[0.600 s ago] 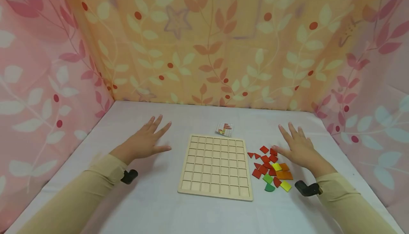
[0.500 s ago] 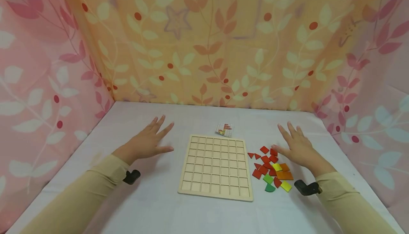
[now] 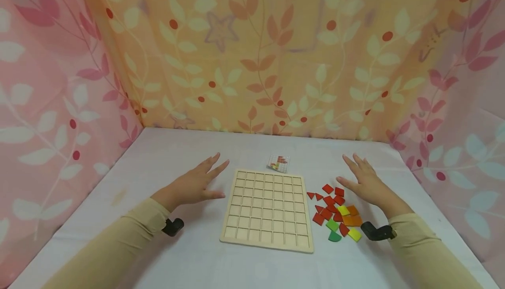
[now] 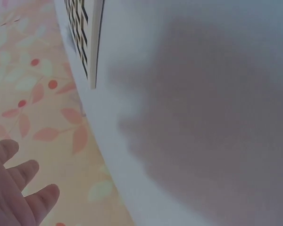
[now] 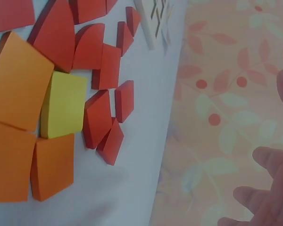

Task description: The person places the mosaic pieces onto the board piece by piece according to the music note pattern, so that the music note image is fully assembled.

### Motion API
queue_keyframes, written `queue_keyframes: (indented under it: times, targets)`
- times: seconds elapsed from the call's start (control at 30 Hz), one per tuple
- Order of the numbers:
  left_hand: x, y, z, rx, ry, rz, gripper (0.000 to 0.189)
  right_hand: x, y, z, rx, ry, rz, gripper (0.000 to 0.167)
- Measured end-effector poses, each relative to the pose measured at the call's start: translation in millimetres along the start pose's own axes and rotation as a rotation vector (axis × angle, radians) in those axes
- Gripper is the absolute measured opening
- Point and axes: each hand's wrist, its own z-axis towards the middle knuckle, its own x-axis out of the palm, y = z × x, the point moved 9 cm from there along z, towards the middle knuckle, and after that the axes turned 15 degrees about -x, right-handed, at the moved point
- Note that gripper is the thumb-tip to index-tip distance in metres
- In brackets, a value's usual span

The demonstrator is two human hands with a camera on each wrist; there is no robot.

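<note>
"How were the hands?"

"Apart, on either side of the grid board (image 3: pixel 267 212): the left hand (image 3: pixel 189 187) hung left of it, fingers spread, holding nothing; the right hand (image 3: pixel 368 185) hung right of it, equally bare, with the tiles (image 3: pixel 328 201) in between"

"Why were those there?"

"They lay loosely clustered just beside the board's right edge, I'd guess for that hand's easy reach. The picture card (image 3: pixel 278 163) lay just past the board's far edge, probably to keep it in sight, and the flowered cloth (image 3: pixel 252 78) stood well beyond"

"Did the wrist cameras add anything?"

"The right one brought out the tiles' thickness, with a yellow tile (image 5: pixel 66 106) close against orange tiles (image 5: pixel 21 77); from the head they looked nearly flat. The left one caught a broad shadow (image 4: pixel 207 103), so that hand was likely raised. Only the head view included the green tiles (image 3: pixel 332 225), right of the board's near end"
</note>
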Motion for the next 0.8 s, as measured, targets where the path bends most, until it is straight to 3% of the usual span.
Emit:
queue_keyframes:
  times: [0.2, 0.47, 0.6, 0.8]
  targets:
    - [6.8, -13.0, -2.1, 0.044, -0.011, -0.002, 0.091, 1.8, -2.2, 2.8, -0.008, -0.037, 0.091, 0.087]
    - [18.6, -32.2, -4.4, 0.182, -0.016, 0.04, 0.09, 1.3, -3.0, 5.4, -0.042, -0.102, 0.261, 0.077]
    - [26.9, -35.5, -6.0, 0.192, 0.027, 0.056, 0.089, 6.1, -4.2, 4.5, -0.027, -0.098, 0.322, 0.075]
    - [41.0, -38.3, -6.5, 0.172, 0.142, 0.062, 0.089, 18.8, -8.9, 1.0, 0.023, -0.06, 0.35, 0.074]
